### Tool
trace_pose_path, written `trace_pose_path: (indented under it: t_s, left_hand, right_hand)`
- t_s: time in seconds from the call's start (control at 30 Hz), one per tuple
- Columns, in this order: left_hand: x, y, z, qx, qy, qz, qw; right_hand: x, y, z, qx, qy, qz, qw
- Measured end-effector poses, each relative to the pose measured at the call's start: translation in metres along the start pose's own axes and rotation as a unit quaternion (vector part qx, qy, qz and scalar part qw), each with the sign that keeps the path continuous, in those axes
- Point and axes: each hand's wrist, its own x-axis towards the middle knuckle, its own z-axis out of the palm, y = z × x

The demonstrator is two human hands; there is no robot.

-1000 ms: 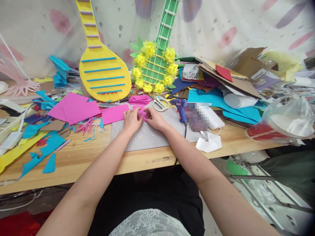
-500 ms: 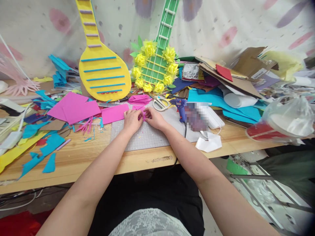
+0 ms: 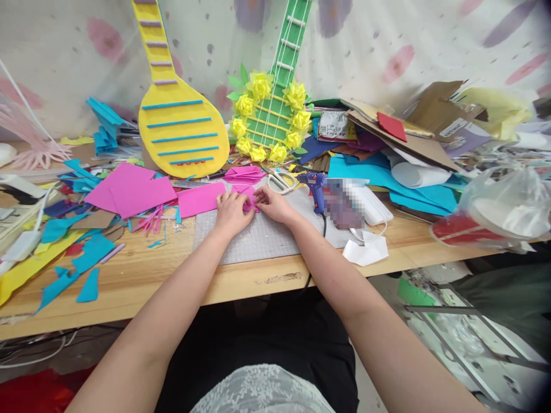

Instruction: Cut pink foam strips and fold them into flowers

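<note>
My left hand (image 3: 233,212) rests on the grey cutting mat (image 3: 258,244), its fingers curled onto a small pink piece of paper (image 3: 244,190). My right hand (image 3: 274,205) is close beside it, fingertips pinched at the right edge of the same piece. Part of that paper is hidden beneath the fingers. Left of it lies a flat pink sheet (image 3: 199,199), touching or nearly touching my left hand. Behind the hands are a folded pink paper piece (image 3: 243,174) and a pair of scissors (image 3: 282,182) with pale handles.
A blue glue gun (image 3: 316,190) lies right of the mat, its cord trailing over the table edge. Yellow (image 3: 183,135) and green (image 3: 271,117) paper instruments lean on the back curtain. Pink sheets (image 3: 131,189) and blue scraps lie left; a bagged red cup (image 3: 469,226) stands right.
My left thumb and fingers have shifted slightly to the right over the pink paper. My right hand has moved a little right, its fingertips still close to the paper.
</note>
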Motion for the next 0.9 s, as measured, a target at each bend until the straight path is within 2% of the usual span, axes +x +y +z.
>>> trace_pose_path:
  t_s: [0.43, 0.67, 0.9]
  left_hand:
    - [0.0013, -0.0002, 0.0023, 0.008, -0.005, -0.009, 1.0]
    - [0.0013, -0.0012, 0.0037, 0.019, -0.007, -0.018, 1.0]
    - [0.0012, -0.0009, 0.0027, 0.005, -0.009, -0.019, 1.0]
  right_hand:
    - [-0.0045, -0.0064, 0.0018, -0.062, -0.014, -0.032, 0.997]
    - [-0.0079, -0.0058, 0.0026, -0.122, -0.017, -0.08, 0.989]
    - [-0.0079, -0.0073, 0.0025, -0.136, -0.027, -0.071, 0.988]
